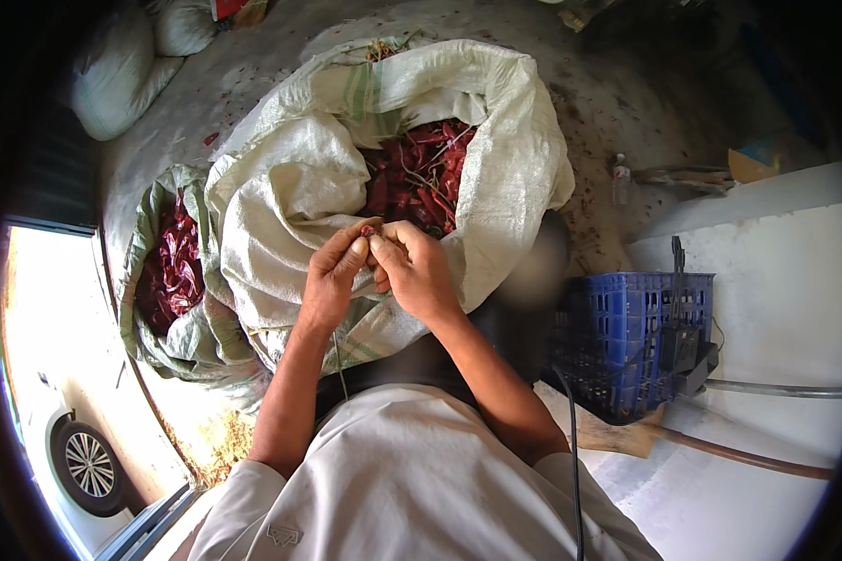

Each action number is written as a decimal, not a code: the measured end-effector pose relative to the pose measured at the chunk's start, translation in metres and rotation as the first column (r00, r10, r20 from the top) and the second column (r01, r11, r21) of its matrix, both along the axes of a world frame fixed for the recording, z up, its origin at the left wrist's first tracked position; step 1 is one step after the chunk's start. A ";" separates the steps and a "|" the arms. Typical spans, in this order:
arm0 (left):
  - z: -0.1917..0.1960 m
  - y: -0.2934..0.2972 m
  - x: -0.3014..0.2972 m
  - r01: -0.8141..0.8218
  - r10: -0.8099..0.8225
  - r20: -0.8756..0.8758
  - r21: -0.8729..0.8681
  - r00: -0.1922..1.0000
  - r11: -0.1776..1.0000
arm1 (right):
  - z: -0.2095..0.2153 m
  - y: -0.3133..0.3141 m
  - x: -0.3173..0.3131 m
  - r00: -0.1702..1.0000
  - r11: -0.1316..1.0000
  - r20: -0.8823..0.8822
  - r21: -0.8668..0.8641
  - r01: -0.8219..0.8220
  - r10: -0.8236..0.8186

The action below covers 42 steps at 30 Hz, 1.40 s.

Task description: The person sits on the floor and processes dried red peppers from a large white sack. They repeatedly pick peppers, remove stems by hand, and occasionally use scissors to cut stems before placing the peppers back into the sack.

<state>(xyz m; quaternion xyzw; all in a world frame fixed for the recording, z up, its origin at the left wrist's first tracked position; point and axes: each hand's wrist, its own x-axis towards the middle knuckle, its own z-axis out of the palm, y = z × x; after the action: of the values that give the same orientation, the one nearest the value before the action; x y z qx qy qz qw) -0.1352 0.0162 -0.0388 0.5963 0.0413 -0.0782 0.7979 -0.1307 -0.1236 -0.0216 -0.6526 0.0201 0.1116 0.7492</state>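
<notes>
My left hand [338, 259] and my right hand [413, 266] meet above the near rim of a large white woven sack [281, 187]. Between their thumbs and fingertips is a small dark red piece of dried chili [370, 231], mostly covered by the fingers. Both hands are closed in a pinch on it. Just beyond them, the sack's rolled mouth shows a heap of dried red chilies [430, 178] with some pale stems among them.
On the left stands a smaller greenish sack [217, 323] with more red chilies [173, 262]. A blue plastic crate [617, 327] is at my right, a black device [688, 351] hanging on its side. Full white sacks [122, 75] lie far left; a clear bottle [621, 179] stands far right.
</notes>
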 end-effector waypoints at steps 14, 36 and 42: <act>-0.005 0.002 -0.005 -0.065 0.059 0.037 0.182 0.998 0.981 | -0.001 -0.014 0.000 0.980 0.944 0.192 -0.330 0.019 0.047; 0.004 -0.003 -0.012 -0.082 -0.048 0.173 0.672 0.984 0.736 | -0.025 -0.022 0.002 0.942 0.861 0.267 -0.506 -0.044 0.205; 0.003 -0.002 -0.011 -0.059 -0.016 0.108 0.650 0.994 0.757 | -0.020 -0.026 -0.001 0.974 0.959 0.105 -0.223 -0.172 0.199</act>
<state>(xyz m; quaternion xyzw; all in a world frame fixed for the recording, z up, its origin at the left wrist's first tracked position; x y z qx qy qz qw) -0.1465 0.0141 -0.0354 0.8395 0.0302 -0.0178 0.5422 -0.1315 -0.1498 -0.0413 -0.7337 -0.0771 0.1369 0.6610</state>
